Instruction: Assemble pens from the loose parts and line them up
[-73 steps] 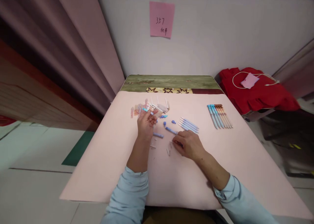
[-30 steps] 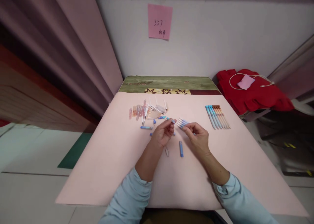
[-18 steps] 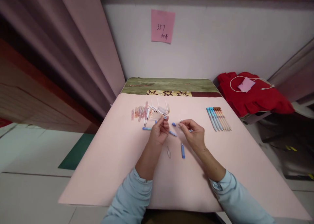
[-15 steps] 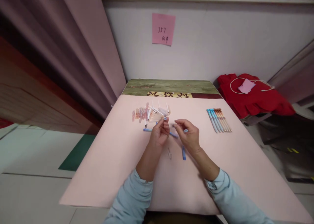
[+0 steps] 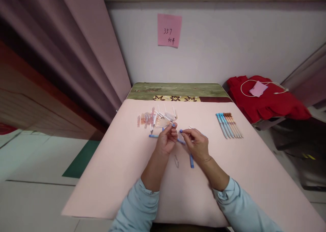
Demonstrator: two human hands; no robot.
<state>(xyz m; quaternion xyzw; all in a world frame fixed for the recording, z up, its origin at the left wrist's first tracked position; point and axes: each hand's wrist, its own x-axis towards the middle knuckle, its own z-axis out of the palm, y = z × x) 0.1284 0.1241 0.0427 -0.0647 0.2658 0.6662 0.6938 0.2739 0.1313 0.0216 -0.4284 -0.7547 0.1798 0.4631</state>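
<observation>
Both my hands hover close together over the middle of the pink table cover [image 5: 122,177]. My left hand [image 5: 166,142] is closed, pinching a small blue pen part [image 5: 173,125] at its fingertips. My right hand [image 5: 197,145] is closed too, pinching another small blue pen piece [image 5: 181,131] that points toward the left hand. A blue pen barrel [image 5: 191,160] lies under my right wrist, and a small clear piece [image 5: 176,160] lies between my forearms. Another blue barrel [image 5: 153,136] rests just left of my left hand.
A heap of loose pen parts and refills [image 5: 155,118] lies beyond my left hand. A neat row of finished blue and orange pens [image 5: 229,125] sits at the right. A red cloth with a white cable [image 5: 265,98] lies off the table's right. A pink note [image 5: 169,30] hangs on the wall.
My left hand came back from the parts heap and my right hand rose off the table. Both have drawn together at the middle, each pinching a small blue piece.
</observation>
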